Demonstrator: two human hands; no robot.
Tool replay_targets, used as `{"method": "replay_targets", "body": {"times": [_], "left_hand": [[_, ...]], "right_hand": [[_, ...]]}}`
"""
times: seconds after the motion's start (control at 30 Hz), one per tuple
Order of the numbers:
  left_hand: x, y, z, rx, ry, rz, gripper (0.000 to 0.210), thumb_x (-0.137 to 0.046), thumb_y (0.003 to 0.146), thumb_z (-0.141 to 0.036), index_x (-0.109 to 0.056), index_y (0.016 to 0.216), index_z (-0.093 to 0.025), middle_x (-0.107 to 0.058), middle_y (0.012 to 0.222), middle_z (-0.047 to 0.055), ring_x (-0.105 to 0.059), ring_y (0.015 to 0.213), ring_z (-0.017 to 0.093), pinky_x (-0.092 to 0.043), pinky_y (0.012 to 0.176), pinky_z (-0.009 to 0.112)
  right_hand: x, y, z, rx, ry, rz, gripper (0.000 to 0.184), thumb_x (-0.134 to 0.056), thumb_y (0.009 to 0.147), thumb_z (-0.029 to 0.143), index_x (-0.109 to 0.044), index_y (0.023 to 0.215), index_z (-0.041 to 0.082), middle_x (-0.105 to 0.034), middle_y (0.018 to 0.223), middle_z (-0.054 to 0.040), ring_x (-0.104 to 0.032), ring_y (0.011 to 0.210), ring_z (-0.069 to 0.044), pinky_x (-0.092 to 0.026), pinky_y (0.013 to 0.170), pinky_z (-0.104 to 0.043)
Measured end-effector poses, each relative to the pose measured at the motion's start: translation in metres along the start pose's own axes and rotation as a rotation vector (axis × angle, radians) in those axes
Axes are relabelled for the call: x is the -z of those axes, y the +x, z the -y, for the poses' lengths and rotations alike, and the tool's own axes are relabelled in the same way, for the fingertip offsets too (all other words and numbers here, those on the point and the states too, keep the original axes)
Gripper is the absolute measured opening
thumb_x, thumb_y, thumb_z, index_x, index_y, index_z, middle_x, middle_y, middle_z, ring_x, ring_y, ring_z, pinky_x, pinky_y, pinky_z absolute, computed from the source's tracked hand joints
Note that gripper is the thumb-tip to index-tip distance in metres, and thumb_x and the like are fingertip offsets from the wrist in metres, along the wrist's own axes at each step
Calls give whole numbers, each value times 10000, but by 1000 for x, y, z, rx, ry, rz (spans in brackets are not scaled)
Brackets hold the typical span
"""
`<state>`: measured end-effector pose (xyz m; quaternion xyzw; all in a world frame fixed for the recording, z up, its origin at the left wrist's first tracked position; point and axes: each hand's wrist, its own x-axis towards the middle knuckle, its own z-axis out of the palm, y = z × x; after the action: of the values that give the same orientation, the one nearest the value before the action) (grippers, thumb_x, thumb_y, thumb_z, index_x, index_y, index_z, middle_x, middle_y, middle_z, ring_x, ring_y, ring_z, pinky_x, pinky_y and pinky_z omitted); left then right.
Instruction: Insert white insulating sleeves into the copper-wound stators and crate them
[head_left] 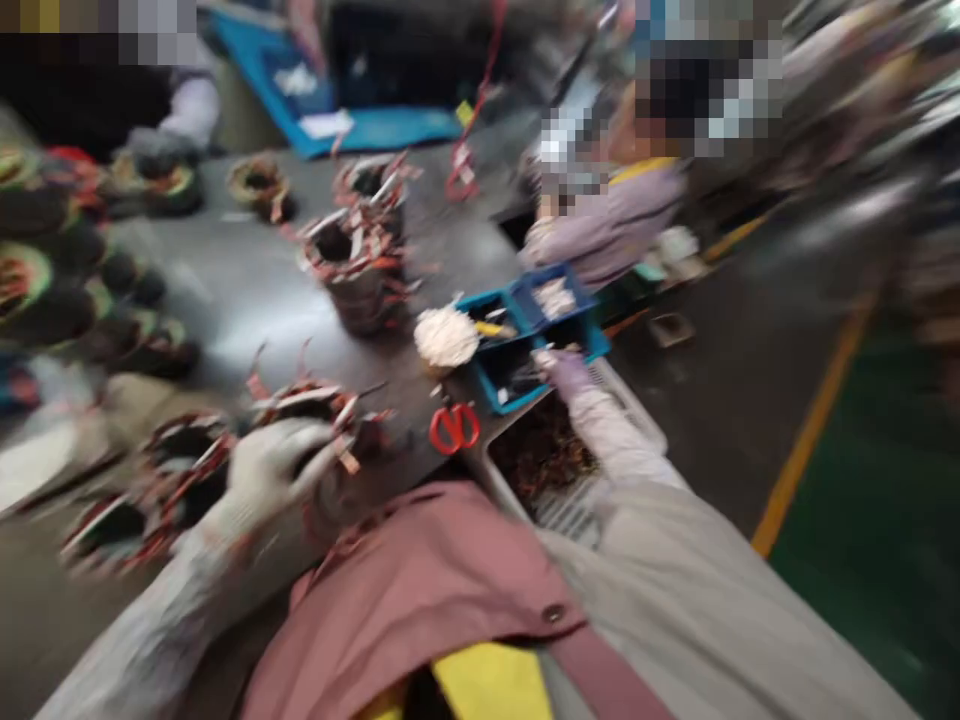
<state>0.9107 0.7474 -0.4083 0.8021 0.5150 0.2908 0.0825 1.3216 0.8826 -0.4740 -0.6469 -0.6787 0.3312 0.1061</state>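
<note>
Blurring from motion smears the whole view, so fine detail is hard to make out — the dark shapes along the left edge are cut off and cannot be identified. Widest of all is the grey metal table [225, 290], with a dark floor to the right carrying a yellow line [814, 420] beside green flooring. Across the table a co-worker's sleeve [607, 225] rests near the edge. Wound stators sit on the table: one stands upright [360, 270] near the middle, and another [300, 415] lies closer, just under the gloved left hand [274, 470], whose fingers curl loosely over its rim, touching it; whether they grip is unclear. A grey crate [637, 415] of dark scraps sits at the table's near corner. Beyond it, the blue divided tray [592, 340] holds small parts — the right hand [566, 372] reaches into its nearest compartment, fingers bunched, contents too blurred to tell. Red-handled scissors [454, 428] lie between the hands.
</note>
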Motion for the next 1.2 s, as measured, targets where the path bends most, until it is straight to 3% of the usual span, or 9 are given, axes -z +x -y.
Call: {"method": "replay_targets", "body": {"times": [0.03, 0.1, 0.2, 0.27, 0.33, 0.5, 0.7, 0.97, 1.2], "left_hand": [[-2, 1, 0, 26, -17, 73, 275, -542, 913, -422, -739, 791, -274, -800, 840, 15, -761, 755, 207, -592, 682, 300], [-7, 3, 6, 52, -49, 146, 323, -523, 949, -432, -732, 807, -230, -798, 863, 47, -754, 781, 185, -578, 729, 285], [-9, 3, 11, 45, -71, 188, 300, -531, 966, -403, -742, 866, -214, -798, 886, 55, -747, 799, 169, -566, 748, 276], [-7, 2, 10, 17, -66, 185, 282, -543, 965, -390, -749, 891, -214, -800, 905, 55, -748, 815, 169, -564, 757, 275], [-5, 1, 10, -22, -59, 176, 277, -545, 964, -382, -756, 906, -212, -801, 917, 56, -750, 822, 173, -563, 758, 277], [-7, 1, 12, -44, -53, 203, 317, -516, 975, -402, -764, 923, -211, -799, 920, 61, -750, 832, 178, -559, 765, 279], [-7, 1, 12, -42, -42, 232, 351, -491, 987, -427, -766, 950, -213, -797, 933, 68, -748, 852, 185, -558, 776, 291], [-8, 0, 11, -5, -34, 239, 329, -515, 972, -430, -764, 928, -220, -795, 920, 64, -744, 850, 181, -556, 772, 292], [-6, -1, 9, 41, -89, 242, 287, -541, 959, -399, -763, 930, -219, -790, 926, 67, -740, 851, 187, -557, 779, 305]], "right_hand": [[-19, -4, 5, -14, 130, 30, 545, -446, 1001, 542, -716, 793, 118, -660, 677, -122, -577, 570, -101, -392, 509, -260], [-64, -17, 26, -130, 545, 96, 523, -600, 868, 640, -714, 868, 129, -655, 694, -77, -544, 535, -85, -375, 469, -239], [-123, -42, 74, -320, 1113, 174, 563, -898, 523, 551, -713, 865, 144, -649, 696, -7, -557, 537, -77, -400, 453, -197], [-147, -51, 101, -362, 1207, 204, 551, -948, 442, 463, -723, 826, 139, -657, 690, 0, -589, 557, -85, -439, 464, -188], [-159, -53, 117, -381, 1210, 189, 521, -952, 454, 430, -740, 827, 135, -677, 697, -11, -621, 583, -101, -481, 481, -195], [-163, -48, 124, -392, 1215, 182, 496, -952, 491, 418, -758, 842, 127, -690, 676, -21, -625, 568, -103, -480, 454, -185], [-147, -43, 120, -307, 1143, 339, 532, -983, 421, 436, -752, 791, 130, -693, 657, -21, -633, 534, -104, -476, 428, -176], [-157, -38, 120, -259, 1124, 316, 552, -931, 483, 519, -764, 839, 131, -707, 679, -35, -604, 514, -102, -448, 418, -192], [-153, -24, 116, 61, 793, 355, 352, -816, 678, 406, -810, 926, 156, -773, 867, -70, -724, 844, -226, -594, 747, -334]]}}
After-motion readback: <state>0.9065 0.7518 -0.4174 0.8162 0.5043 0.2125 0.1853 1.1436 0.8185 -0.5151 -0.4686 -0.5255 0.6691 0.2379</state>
